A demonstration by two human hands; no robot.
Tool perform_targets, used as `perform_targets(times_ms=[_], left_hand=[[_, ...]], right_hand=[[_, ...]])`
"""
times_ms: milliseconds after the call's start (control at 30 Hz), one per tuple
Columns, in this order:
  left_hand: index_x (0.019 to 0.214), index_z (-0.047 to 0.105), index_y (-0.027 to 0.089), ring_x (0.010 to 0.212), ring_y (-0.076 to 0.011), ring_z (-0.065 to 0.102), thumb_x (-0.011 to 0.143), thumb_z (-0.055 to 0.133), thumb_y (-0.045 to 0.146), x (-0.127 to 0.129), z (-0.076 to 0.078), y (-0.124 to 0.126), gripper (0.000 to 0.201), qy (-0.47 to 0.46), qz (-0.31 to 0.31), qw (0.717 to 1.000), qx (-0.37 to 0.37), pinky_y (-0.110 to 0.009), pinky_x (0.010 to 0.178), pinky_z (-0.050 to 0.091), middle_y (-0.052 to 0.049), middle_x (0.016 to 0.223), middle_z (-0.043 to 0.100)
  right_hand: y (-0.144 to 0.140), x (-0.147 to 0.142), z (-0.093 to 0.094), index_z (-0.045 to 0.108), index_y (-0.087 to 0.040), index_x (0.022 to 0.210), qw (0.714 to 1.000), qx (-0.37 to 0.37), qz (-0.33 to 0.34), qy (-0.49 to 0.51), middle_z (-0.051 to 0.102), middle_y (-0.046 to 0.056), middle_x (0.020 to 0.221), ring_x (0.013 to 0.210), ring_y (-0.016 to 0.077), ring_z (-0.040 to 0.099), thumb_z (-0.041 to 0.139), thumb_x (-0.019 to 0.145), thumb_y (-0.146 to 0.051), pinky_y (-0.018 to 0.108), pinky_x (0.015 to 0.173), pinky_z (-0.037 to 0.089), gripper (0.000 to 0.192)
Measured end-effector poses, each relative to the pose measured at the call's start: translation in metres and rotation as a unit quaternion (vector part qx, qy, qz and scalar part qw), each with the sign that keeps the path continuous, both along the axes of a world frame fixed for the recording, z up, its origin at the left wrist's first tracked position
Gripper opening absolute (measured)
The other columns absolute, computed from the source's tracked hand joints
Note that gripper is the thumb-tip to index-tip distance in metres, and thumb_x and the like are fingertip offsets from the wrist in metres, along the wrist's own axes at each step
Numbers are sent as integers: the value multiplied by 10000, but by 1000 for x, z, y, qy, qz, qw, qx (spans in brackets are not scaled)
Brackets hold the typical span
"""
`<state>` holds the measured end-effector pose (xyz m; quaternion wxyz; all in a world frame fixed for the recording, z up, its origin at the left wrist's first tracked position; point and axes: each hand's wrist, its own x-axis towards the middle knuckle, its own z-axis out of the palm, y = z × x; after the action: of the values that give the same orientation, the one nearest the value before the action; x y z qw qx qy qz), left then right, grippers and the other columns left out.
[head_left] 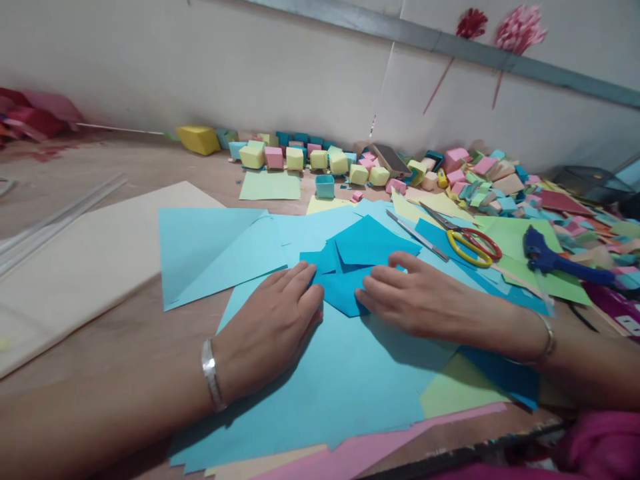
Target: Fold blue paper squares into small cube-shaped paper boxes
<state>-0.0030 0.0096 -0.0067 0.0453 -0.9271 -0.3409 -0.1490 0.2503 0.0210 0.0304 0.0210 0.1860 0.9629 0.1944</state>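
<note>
The folded blue paper (345,291) lies on light-blue sheets (345,393) on the desk (135,157). Left hand (280,317): palm down at the paper's left edge, grip flat and unclosed, fingertips touching. Right hand (417,293): at the paper's right edge, fingers curled; whether its grip pinches the paper cannot be determined. Scissors (469,249) and a glue gun (565,261) lie right of the paper.
</note>
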Motion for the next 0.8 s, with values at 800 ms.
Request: perform_targets(times_ms=[800], left_hand=[[966, 603, 82, 1361, -360, 384, 935, 444, 153, 0, 1, -2, 177, -32, -12, 999, 39, -563, 1050, 443, -241, 1316, 537]], right_hand=[[0, -4, -14, 627, -154, 837, 999, -20, 16, 43, 647, 86, 844, 783, 175, 538, 390, 962, -103, 365, 768, 363, 273]])
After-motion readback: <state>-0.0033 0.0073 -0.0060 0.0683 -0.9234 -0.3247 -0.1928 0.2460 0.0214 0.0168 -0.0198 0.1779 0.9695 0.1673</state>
